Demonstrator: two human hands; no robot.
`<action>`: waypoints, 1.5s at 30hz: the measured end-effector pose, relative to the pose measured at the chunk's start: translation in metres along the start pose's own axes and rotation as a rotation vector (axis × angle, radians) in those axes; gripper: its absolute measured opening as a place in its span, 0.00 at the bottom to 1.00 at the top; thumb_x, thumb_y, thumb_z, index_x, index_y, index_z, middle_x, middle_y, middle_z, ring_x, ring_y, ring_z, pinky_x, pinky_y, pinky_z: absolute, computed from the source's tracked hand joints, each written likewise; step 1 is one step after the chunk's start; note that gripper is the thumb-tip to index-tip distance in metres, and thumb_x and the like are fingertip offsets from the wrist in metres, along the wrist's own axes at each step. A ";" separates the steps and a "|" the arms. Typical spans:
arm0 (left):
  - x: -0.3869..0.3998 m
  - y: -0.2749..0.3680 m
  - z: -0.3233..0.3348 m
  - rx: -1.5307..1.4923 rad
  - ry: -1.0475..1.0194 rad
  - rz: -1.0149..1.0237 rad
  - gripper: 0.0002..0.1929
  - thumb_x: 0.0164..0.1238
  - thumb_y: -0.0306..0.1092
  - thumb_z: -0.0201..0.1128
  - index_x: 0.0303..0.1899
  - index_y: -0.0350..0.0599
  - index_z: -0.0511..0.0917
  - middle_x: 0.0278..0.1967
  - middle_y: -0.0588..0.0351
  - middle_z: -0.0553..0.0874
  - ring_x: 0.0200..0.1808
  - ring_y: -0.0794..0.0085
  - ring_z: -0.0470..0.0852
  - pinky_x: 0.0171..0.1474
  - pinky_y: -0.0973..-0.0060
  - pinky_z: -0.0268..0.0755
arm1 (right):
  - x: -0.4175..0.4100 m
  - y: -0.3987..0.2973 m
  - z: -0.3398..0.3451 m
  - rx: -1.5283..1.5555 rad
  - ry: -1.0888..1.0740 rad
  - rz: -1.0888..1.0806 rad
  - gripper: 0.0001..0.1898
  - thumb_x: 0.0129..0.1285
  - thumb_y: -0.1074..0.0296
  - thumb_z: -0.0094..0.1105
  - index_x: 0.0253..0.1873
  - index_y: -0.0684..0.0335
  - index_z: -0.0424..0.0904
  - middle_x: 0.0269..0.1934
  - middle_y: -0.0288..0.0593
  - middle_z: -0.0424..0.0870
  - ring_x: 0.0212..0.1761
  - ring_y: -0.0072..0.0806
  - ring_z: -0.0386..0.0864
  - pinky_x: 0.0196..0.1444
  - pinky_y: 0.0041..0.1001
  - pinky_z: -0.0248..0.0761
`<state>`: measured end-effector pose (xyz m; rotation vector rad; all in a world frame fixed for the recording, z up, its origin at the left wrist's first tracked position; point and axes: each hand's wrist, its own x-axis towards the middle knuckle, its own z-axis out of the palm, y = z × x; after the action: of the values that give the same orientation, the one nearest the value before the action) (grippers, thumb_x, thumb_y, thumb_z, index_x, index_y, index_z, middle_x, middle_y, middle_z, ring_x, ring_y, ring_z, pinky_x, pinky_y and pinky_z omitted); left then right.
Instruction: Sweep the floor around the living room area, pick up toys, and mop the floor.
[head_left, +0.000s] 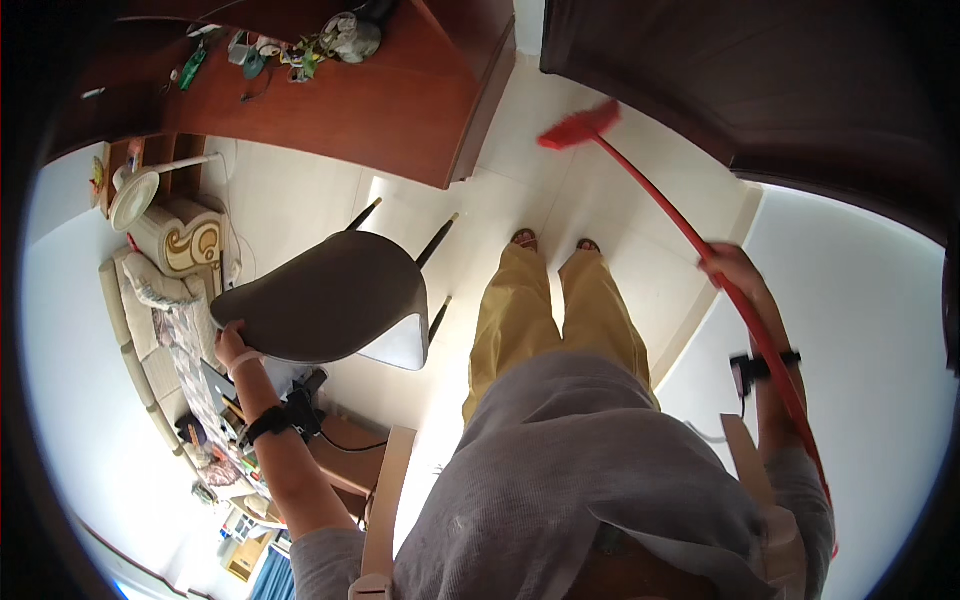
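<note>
My right hand (731, 268) is closed round the long red handle of a broom (581, 127), at the right. Its red bristled head is on or just above the pale tiled floor, near the dark wooden furniture. At the left, my left hand (232, 345) grips the top edge of the backrest of a dark chair (330, 300) with a white underside and thin black legs. The chair looks tilted; whether all its legs touch the floor I cannot tell.
A reddish wooden cabinet (315, 120) with a plant and small items stands ahead to the left. Dark wooden furniture (750, 90) is ahead to the right, a pale wall (840, 300) at the right. A white fan (136, 199) and a sofa (142, 322) are at the far left.
</note>
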<state>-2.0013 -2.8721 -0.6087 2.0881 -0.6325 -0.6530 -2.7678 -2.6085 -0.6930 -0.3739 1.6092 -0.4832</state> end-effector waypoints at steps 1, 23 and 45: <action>0.010 0.001 0.016 -0.006 -0.023 -0.002 0.17 0.40 0.18 0.56 0.38 0.37 0.75 0.31 0.53 0.80 0.30 0.65 0.79 0.36 0.72 0.73 | 0.024 -0.015 0.008 -0.011 0.008 -0.041 0.10 0.52 0.73 0.54 0.40 0.66 0.75 0.17 0.33 0.70 0.12 0.17 0.65 0.13 0.18 0.58; -0.105 0.003 0.161 -0.158 -0.248 -0.093 0.39 0.57 0.66 0.51 0.65 0.54 0.55 0.61 0.53 0.66 0.61 0.62 0.66 0.57 0.58 0.61 | 0.017 0.000 -0.074 -0.020 0.047 -0.001 0.13 0.46 0.74 0.57 0.40 0.68 0.75 0.19 0.35 0.72 0.15 0.17 0.66 0.16 0.17 0.60; -0.480 -0.017 0.339 0.641 -1.455 -0.289 0.26 0.66 0.47 0.53 0.61 0.44 0.62 0.51 0.46 0.76 0.49 0.63 0.78 0.47 0.67 0.71 | -0.089 0.237 -0.260 0.572 0.464 0.004 0.19 0.44 0.76 0.56 0.46 0.73 0.74 0.19 0.38 0.74 0.12 0.19 0.68 0.12 0.18 0.62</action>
<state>-2.5700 -2.7489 -0.6897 1.9409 -1.4379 -2.4448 -3.0071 -2.3373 -0.7237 0.1899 1.8188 -1.0499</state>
